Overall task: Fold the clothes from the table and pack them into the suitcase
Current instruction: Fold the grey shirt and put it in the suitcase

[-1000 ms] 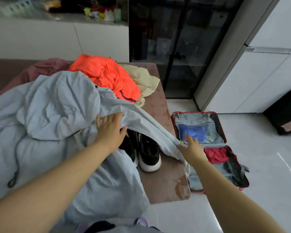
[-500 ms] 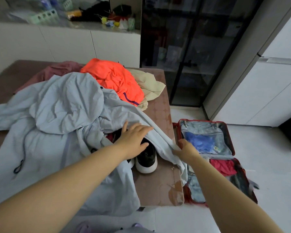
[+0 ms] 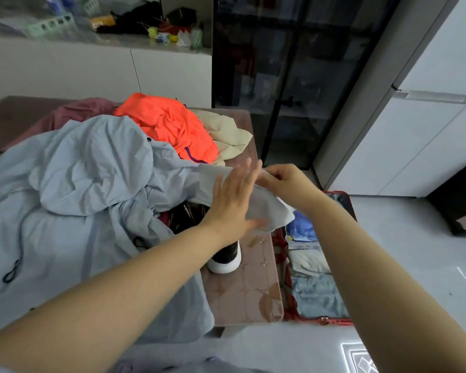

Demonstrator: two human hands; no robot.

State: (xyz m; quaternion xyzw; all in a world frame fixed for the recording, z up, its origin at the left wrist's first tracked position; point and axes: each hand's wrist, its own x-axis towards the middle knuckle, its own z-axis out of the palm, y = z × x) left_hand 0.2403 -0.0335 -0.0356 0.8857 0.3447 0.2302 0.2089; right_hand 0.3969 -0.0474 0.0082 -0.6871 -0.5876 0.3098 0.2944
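A large light blue jacket (image 3: pixel 86 184) sprawls over the brown table (image 3: pixel 253 297). My right hand (image 3: pixel 283 184) pinches the end of its sleeve and holds it lifted above the table's right edge. My left hand (image 3: pixel 234 200) lies flat, fingers straight, against the lifted sleeve from the left. An orange garment (image 3: pixel 172 125), a beige one (image 3: pixel 226 135) and a dull pink one (image 3: pixel 78 111) are piled at the back of the table. The red suitcase (image 3: pixel 345 200) lies open on the floor to the right, with blue and grey items inside, partly hidden by my right arm.
Black sneakers with white soles (image 3: pixel 223 254) stand on the table, half under the jacket. A dark glass cabinet (image 3: pixel 280 76) and white cupboards (image 3: pixel 414 144) rise behind. A cluttered counter (image 3: pixel 105 25) runs along the back left. Pale floor tiles surround the suitcase.
My right hand has raised the sleeve end from the table edge up and back. My left hand left the sneakers and slid right along the sleeve to meet it.
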